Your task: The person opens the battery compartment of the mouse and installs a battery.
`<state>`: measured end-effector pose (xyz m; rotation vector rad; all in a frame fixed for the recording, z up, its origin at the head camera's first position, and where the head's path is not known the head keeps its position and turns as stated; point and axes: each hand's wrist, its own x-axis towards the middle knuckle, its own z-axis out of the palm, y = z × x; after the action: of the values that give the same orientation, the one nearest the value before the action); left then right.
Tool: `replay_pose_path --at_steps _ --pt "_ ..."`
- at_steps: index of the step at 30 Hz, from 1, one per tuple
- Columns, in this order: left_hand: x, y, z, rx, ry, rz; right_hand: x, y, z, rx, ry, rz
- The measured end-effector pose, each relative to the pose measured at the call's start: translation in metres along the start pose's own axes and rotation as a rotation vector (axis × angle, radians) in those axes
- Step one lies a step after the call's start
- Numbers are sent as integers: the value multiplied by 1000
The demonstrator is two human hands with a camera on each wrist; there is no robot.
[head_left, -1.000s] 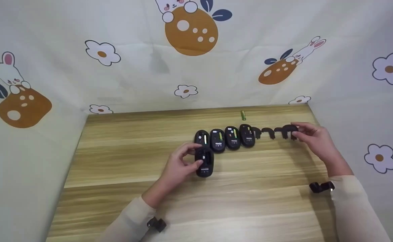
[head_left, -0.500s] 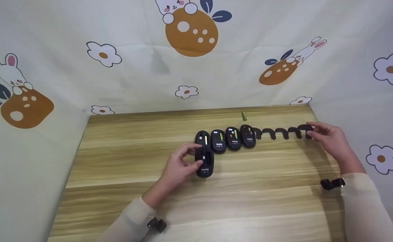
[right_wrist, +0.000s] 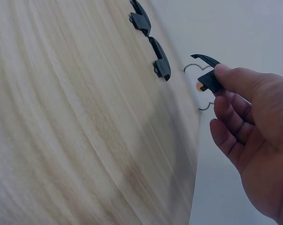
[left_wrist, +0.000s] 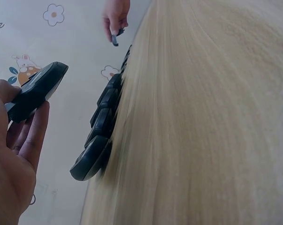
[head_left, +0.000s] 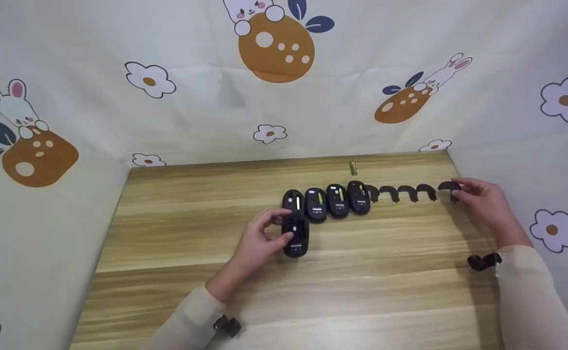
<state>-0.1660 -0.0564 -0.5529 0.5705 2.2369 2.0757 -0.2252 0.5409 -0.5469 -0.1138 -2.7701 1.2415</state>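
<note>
In the head view my left hand grips a black computer mouse, its underside up and its battery bay uncovered. The left wrist view shows this mouse raised off the table. Behind it several black mice lie bottom-up in a row, green batteries showing in their bays. At the right, my right hand pinches a black battery cover between thumb and fingers. The right wrist view has this cover held above the table, apart from the others. Several more covers lie in line beside the mice.
A loose green battery lies near the back edge of the wooden table. Pale curtains printed with rabbits, oranges and flowers stand at the back and both sides.
My right hand has moved right with the battery cover, past the end of the row of covers. My left hand and its mouse stay nearly still.
</note>
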Motion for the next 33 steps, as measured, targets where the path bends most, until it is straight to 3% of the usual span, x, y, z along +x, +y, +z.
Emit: replay_pose_path --at_steps 33 --pt "-1 0 1 5 -1 -14 19 12 15 -116 -87 101"
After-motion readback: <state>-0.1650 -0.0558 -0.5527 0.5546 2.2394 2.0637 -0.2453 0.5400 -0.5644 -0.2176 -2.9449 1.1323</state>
